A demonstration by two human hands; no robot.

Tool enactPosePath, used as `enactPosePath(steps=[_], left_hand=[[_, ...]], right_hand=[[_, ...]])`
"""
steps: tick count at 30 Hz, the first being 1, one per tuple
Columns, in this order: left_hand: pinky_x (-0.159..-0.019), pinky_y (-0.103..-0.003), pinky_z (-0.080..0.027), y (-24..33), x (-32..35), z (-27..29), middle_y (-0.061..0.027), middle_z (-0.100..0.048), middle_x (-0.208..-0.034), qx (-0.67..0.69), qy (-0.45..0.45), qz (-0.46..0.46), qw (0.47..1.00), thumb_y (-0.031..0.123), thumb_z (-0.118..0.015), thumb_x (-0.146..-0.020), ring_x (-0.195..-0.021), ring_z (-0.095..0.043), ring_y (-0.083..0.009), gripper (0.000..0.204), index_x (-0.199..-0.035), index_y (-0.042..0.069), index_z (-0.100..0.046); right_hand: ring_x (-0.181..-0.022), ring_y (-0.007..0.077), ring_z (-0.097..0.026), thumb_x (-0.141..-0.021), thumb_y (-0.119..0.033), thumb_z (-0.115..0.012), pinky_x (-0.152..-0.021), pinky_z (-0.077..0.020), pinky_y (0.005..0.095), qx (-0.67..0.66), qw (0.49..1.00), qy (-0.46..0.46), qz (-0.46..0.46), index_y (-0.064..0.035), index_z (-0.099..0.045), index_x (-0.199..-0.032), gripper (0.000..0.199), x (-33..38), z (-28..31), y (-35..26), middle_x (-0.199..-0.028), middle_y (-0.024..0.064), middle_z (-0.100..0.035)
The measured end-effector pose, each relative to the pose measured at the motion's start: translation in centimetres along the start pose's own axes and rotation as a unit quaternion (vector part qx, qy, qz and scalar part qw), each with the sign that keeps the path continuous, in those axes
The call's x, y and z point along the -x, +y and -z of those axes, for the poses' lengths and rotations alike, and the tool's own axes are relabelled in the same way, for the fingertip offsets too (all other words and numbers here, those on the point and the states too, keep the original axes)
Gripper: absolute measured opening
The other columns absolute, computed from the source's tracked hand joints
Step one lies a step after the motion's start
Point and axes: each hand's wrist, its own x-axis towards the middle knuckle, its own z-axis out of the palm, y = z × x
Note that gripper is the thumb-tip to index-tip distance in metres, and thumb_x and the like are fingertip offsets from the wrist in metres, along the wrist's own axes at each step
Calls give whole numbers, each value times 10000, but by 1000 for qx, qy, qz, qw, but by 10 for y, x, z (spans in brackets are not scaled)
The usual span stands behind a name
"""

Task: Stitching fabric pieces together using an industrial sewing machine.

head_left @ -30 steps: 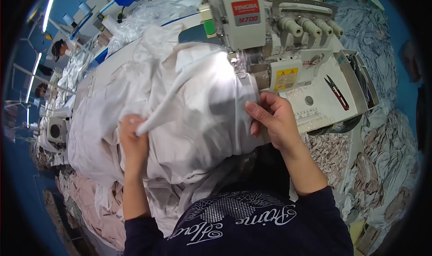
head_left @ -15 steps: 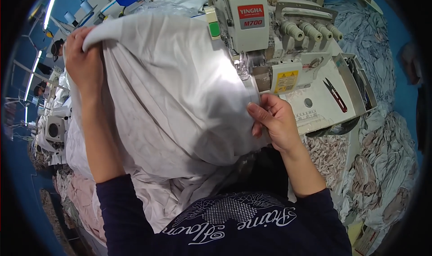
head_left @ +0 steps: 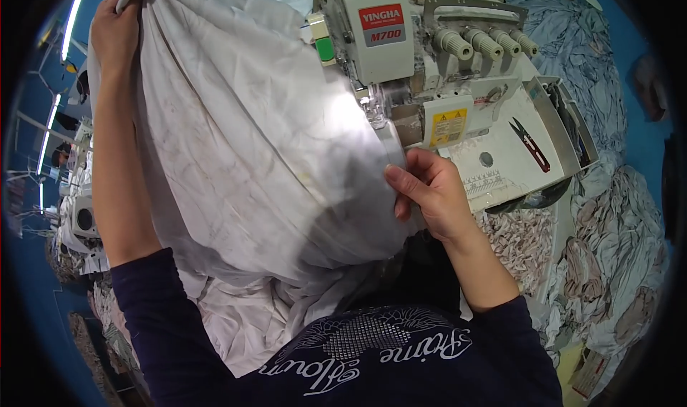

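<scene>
Both hands, left and right, grip the white fabric.

White sewing machine table, red-handled thread snips, white fabric

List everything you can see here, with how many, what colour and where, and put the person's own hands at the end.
white fabric sheet: one, white, lifted and spread in front of the machine
sewing machine: one, cream with grey parts, top centre
thread snips: one, red and black, on the machine's table to the right
fabric scraps: a heap, pale patterned, below the machine table
patterned cloth piles: several, grey-blue and beige, right side
left hand: one, raised at top left, gripping the sheet's upper edge
right hand: one, centre, pinching the sheet's edge beside the machine
</scene>
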Motion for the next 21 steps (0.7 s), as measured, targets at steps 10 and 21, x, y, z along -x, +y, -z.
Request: enactPosePath(steps=[10,21], left_hand=[[-824,-346,-465,-36,-73,-43,-129,-650,-1020,-40,-39,23,998,315,-548,-814,-967,-608,-299,314,-1031,121,-669],[-782,-333,-446,61,138,-41,-147,-633,-979,108,-349,80,927,312,-652,-820,-911,-592,-252,350,-1011,19,-633]], right_hand=[[-479,71,-535,-855,-201,-649,-451,-422,198,48,999,0,-22,-42,-531,-743,228,0,3,-5,-607,5,-549],[-497,20,-504,-852,-122,-633,-440,-393,179,33,995,69,58,-30,-557,-782,138,6,0,17,-610,-27,-533]])
